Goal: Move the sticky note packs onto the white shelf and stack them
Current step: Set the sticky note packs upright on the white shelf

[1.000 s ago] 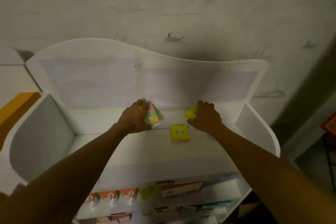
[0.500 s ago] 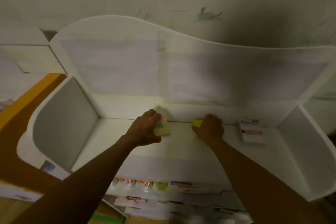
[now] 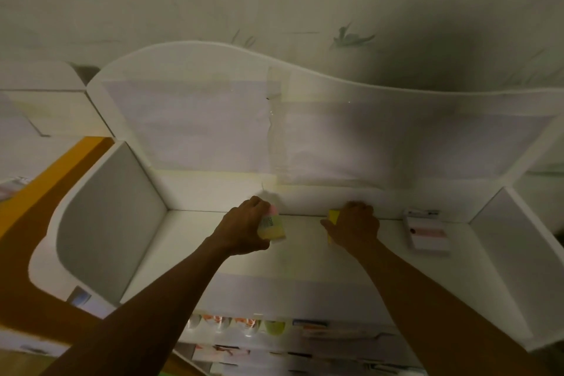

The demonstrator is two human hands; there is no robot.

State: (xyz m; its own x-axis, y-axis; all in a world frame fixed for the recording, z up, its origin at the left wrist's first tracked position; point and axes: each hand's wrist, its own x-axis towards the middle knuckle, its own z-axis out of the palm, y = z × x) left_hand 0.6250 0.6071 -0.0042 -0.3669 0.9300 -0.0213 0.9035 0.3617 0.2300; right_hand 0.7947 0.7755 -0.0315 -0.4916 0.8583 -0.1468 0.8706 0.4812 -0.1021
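My left hand grips a pastel pink, green and yellow sticky note pack just above the top surface of the white shelf, near its back wall. My right hand is curled over a yellow sticky note pack that sits on the shelf close to the back wall; most of that pack is hidden under the hand. The two packs are apart, about a hand's width between them.
A white and pink boxed item lies on the shelf to the right of my right hand. Side panels close the shelf at both ends. Lower shelves hold coloured packages. An orange surface lies at the left.
The camera view has shifted and moved closer. Both hands stay at the back of the shelf with their packs; a yellow pack seen lying between the hands a second ago is out of sight.
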